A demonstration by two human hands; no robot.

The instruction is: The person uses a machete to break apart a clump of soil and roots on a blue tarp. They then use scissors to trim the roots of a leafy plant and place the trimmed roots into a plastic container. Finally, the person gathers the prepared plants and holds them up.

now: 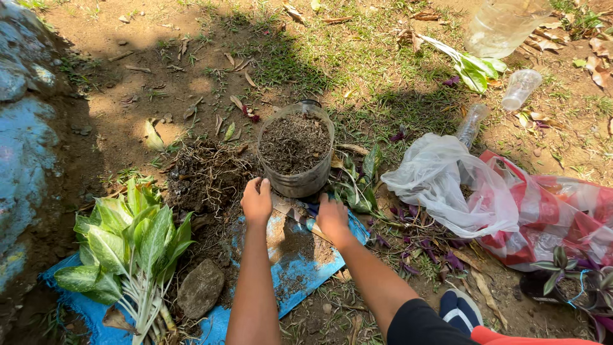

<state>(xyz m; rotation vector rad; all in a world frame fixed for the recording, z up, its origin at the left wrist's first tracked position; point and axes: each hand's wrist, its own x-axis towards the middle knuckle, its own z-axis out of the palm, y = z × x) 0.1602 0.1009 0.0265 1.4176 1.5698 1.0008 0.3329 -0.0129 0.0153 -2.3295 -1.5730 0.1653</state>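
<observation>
Between the two hands, on a blue sheet [300, 268] strewn with dirt, stands a cut-off clear plastic pot [295, 155] filled with dark soil. The left hand [257, 202] presses its curled fingers against the pot's lower left side, while the right hand [333, 218], just below the pot's right edge, is closed around a small trowel [300, 216] whose blade lies between the two hands. Left of the left hand lies a bunch of green leafy plants [131, 243] beside a stone [200, 287]; right of the right hand sits a white plastic bag [447, 182].
</observation>
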